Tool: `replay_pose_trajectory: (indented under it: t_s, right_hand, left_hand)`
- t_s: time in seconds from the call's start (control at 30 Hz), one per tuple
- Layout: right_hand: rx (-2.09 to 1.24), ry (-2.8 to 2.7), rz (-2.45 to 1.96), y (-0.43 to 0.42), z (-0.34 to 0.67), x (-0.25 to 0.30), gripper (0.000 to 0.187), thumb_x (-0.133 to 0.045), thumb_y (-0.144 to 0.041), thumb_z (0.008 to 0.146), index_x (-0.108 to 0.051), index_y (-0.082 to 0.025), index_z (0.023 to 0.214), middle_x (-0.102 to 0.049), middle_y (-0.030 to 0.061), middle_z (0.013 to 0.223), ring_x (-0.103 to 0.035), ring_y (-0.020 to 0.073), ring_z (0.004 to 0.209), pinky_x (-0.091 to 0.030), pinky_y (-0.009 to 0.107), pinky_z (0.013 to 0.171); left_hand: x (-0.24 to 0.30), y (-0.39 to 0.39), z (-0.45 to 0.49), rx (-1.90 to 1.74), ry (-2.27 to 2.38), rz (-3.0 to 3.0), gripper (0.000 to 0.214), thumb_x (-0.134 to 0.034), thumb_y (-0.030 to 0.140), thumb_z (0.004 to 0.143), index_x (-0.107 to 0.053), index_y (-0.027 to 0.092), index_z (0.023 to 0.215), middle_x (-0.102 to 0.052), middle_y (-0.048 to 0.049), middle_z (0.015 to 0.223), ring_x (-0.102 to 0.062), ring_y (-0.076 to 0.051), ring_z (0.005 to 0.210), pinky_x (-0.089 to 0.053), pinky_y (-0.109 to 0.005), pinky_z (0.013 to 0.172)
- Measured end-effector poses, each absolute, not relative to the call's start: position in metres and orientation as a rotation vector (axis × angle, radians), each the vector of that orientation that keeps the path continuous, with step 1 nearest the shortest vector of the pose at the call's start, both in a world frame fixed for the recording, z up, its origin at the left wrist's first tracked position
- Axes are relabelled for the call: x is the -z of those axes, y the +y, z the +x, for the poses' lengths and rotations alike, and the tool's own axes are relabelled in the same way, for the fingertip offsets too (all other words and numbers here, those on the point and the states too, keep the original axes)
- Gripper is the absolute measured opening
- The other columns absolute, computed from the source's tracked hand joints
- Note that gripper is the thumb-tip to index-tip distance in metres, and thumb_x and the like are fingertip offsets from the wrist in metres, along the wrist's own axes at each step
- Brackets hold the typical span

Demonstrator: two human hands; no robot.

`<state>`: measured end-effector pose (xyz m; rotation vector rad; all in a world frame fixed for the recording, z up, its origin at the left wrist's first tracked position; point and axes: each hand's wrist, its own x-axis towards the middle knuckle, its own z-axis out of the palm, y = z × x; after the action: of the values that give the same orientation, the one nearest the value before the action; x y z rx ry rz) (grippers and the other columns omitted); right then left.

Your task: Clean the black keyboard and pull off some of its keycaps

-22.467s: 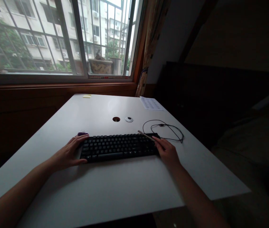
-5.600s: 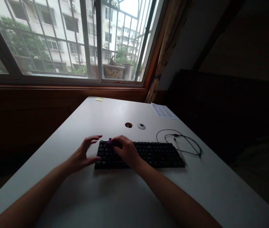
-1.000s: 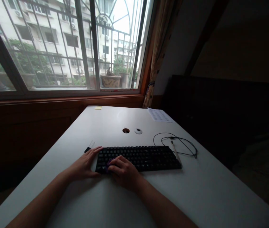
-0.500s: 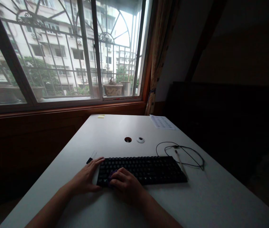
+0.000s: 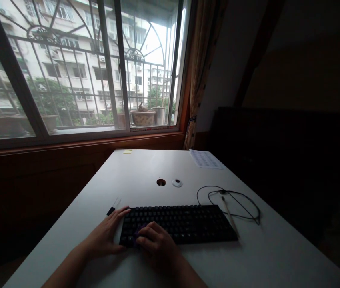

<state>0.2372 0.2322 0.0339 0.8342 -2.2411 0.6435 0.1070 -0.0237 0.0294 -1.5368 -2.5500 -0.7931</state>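
Observation:
A black keyboard (image 5: 185,222) lies across the white desk (image 5: 272,256). My left hand (image 5: 105,236) rests against the keyboard's left end, fingers stretched along its edge, holding nothing that shows. My right hand (image 5: 155,246) is curled over the keys at the lower left and pinches a small purple tool (image 5: 137,233) pressed onto the keys. A thin pale stick (image 5: 229,216) lies at the keyboard's right end, over a loop of black cable (image 5: 233,200).
Left of the keyboard sit a small dark piece and a clear strip (image 5: 112,207). Farther back are a cable hole (image 5: 161,182), its white cap (image 5: 177,183), a printed sheet (image 5: 205,159) and a yellow note (image 5: 127,151). A barred window (image 5: 77,72) faces the desk; dark furniture stands right.
My view has tilted upward, so desk and keyboard sit lower in frame. Both hands stay at the keyboard's left end, the right one still pinching the purple tool on the keys.

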Motion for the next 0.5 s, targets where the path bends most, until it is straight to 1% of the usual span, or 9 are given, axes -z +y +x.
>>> replay_pose_trajectory:
  t_s: [0.2, 0.4, 0.5]
  right_hand:
    - [-0.697, -2.212, 0.840, 0.236, 0.232, -0.027, 0.021, -0.071, -0.012, 0.088, -0.071, -0.025, 0.105, -0.076, 0.0041, 0.104, -0.064, 0.0228, 0.096, -0.059, 0.037, 0.086]
    - [-0.856, -2.244, 0.851, 0.241, 0.235, -0.037, 0.018, -0.072, -0.015, 0.091, -0.073, -0.027, 0.105, -0.076, 0.0034, 0.104, -0.065, 0.0209, 0.097, -0.059, 0.035, 0.086]
    - [-0.922, -2.268, 0.837, 0.243, 0.238, -0.044, 0.016, -0.072, -0.017, 0.092, -0.075, -0.027, 0.104, -0.077, 0.0032, 0.103, -0.066, 0.0206, 0.097, -0.059, 0.035, 0.086]
  left_hand:
    - [-0.028, -0.025, 0.109, 0.792, -2.558, -1.538, 0.120, -0.087, 0.023, 0.069, -0.016, 0.032, 0.166, -0.033, -0.0170, 0.169, -0.040, -0.043, 0.152, -0.040, -0.060, 0.122]
    - [-0.034, -0.025, 0.112, 0.810, -2.591, -1.535, 0.128, -0.090, 0.023, 0.066, -0.013, 0.033, 0.167, -0.033, -0.0172, 0.170, -0.040, -0.045, 0.151, -0.041, -0.061, 0.122]
    - [-0.037, -0.025, 0.113, 0.815, -2.638, -1.515, 0.128, -0.090, 0.024, 0.068, -0.011, 0.033, 0.169, -0.032, -0.0171, 0.171, -0.040, -0.045, 0.152, -0.041, -0.060, 0.122]
